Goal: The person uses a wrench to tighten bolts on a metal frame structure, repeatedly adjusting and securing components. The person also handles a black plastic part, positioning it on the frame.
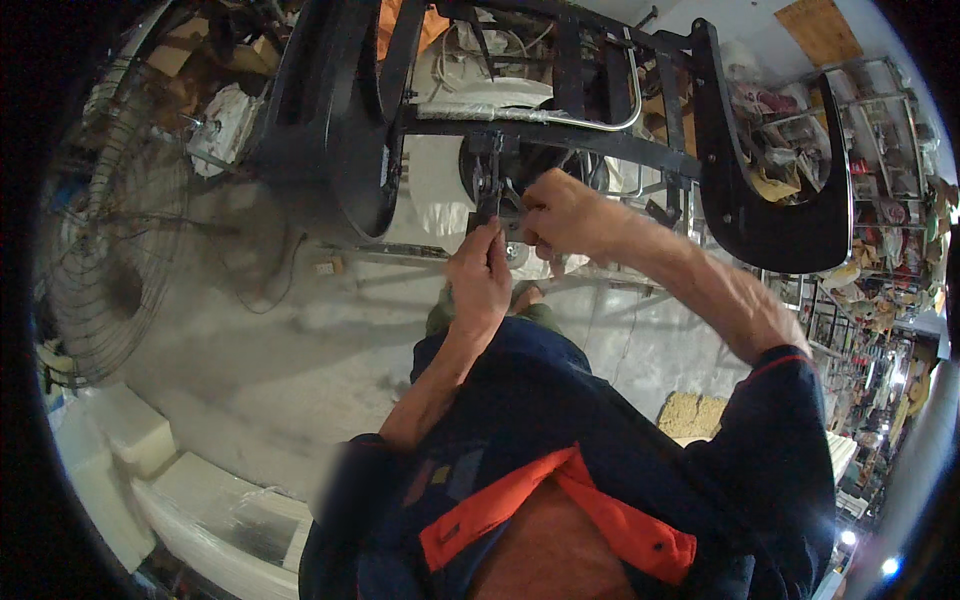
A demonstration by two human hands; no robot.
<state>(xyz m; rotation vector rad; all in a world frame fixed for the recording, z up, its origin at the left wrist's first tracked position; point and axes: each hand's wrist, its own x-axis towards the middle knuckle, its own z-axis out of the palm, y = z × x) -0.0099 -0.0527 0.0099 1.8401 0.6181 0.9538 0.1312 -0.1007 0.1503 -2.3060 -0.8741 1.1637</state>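
Note:
A black metal frame (pixel 555 130) with curved side panels stands in front of me. My left hand (pixel 480 280) reaches up to a bracket (pixel 485 180) at the middle of its lower crossbar. Thumb and fingers of that hand are pinched together at a thin dark part; its kind cannot be told. From the right, my right hand (pixel 570 215) comes in beside the bracket, close to the left fingertips. Its fingers are curled closed, and whatever they grip is hidden. A thin shiny metal piece (pixel 514 193) shows just left of the right fingers.
A bent silver tube (pixel 590 122) runs along the frame above the hands. A large wire-guarded fan (pixel 115 250) stands at left. White foam-like blocks (pixel 215 510) lie at lower left. Loaded shelves (pixel 885 215) line the right side. A small block (pixel 328 268) lies on the floor.

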